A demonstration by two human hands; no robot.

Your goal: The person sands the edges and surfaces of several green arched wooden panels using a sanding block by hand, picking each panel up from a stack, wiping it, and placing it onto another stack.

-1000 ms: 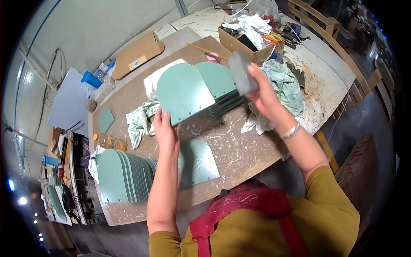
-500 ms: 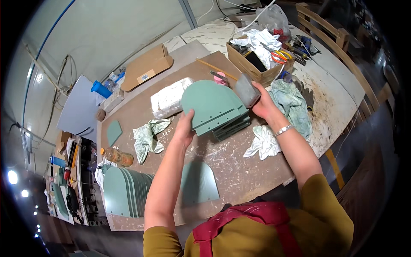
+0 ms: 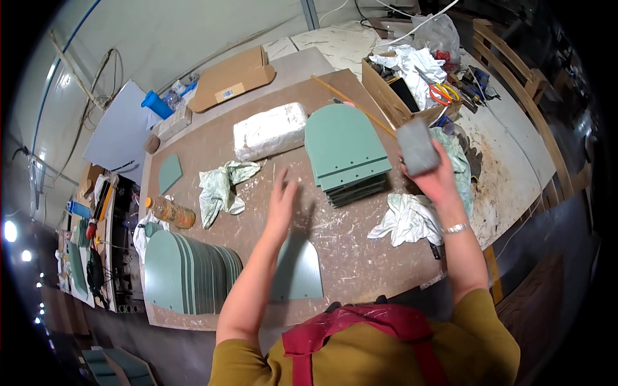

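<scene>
In the head view, the right hand (image 3: 432, 180) is raised with its fingers closed around a grey rectangular sanding block (image 3: 416, 147), which stands up out of the top of the grip. Just left of those fingers lies a stack of pale green arch-shaped panels (image 3: 345, 154) on the brown worktable (image 3: 206, 138), and below the wrist a crumpled white rag (image 3: 407, 219).

The left hand (image 3: 280, 206) hovers flat, fingers spread wide and holding nothing; whether the fingertips touch the tabletop is hard to tell. Under its forearm lies a single green arch-shaped panel (image 3: 301, 270). Left of the fingers sit a crumpled pale green cloth (image 3: 220, 185) and, beyond it, an amber bottle lying on its side (image 3: 171, 212).
</scene>
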